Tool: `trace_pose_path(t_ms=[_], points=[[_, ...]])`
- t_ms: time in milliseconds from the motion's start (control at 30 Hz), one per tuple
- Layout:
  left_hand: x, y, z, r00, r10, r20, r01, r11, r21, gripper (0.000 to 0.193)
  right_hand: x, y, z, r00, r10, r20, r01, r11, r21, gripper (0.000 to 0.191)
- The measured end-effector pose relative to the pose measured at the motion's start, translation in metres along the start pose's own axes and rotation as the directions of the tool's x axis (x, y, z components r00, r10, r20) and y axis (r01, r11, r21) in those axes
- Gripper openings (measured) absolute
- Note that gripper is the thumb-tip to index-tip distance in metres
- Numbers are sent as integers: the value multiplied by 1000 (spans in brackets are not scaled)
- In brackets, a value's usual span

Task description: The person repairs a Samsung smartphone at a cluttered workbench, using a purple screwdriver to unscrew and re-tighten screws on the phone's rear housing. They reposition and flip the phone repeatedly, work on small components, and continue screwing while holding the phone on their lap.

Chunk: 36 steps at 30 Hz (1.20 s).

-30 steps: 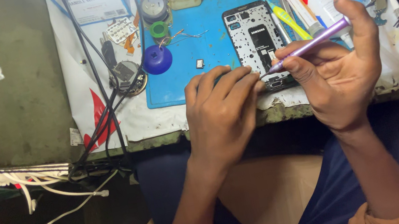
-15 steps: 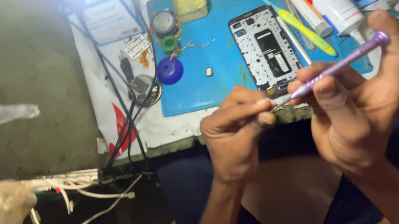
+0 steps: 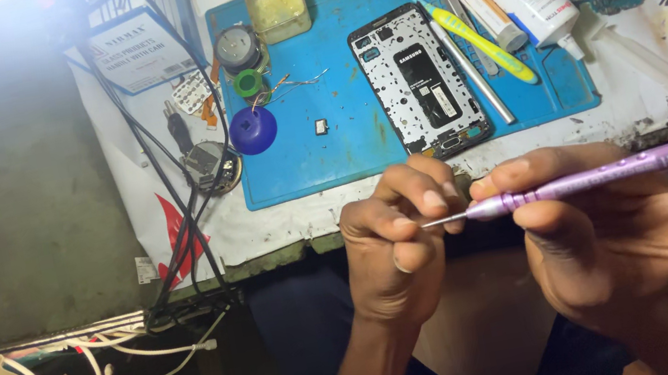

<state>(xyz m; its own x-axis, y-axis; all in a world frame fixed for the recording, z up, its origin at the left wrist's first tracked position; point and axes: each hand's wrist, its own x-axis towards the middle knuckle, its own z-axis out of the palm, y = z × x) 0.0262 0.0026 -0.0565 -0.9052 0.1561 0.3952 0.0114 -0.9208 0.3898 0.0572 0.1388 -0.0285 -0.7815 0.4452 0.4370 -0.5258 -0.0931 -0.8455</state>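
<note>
Phone repair workshop: blue work mat, opened phone (tools scattered).

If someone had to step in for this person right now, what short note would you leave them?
Right hand: holds the slim purple metal screwdriver level, tip toward the left.
Left hand: fingertips pinched at the driver's tip; whether a screw sits there is too small to tell.
Both hands are off the bench, in front of it.
Opened black phone with white inner frame: flat on the blue work mat, untouched.
Done: phone's back is off. Left: unclear.
</note>
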Motion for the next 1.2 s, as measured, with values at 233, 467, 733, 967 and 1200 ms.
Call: trace_pose_path(t_ms=[233, 467, 733, 967, 1200], points=[[-3, 0, 3, 1000, -20, -11, 19, 999, -28, 19, -4, -1, -3, 1000, 22, -11, -22, 999, 40, 101], [-5, -2, 1, 1000, -18, -24, 18, 1000, -22, 19, -8, 0, -9, 999, 2, 50, -3, 1000, 21, 104], [-5, -2, 2, 999, -20, -48, 18, 999, -42, 18, -14, 4, -24, 974, -128, 186, 161, 971, -177, 89], [-6, -3, -1, 997, 33, -66, -30, 998, 46, 17, -18, 10, -17, 981, -150, 126, 168, 975, -145, 89], [-1, 5, 3, 998, -4, -64, 15, 985, 172, 54, 3, 4, -14, 997, -57, 46, 58, 998, -38, 95]])
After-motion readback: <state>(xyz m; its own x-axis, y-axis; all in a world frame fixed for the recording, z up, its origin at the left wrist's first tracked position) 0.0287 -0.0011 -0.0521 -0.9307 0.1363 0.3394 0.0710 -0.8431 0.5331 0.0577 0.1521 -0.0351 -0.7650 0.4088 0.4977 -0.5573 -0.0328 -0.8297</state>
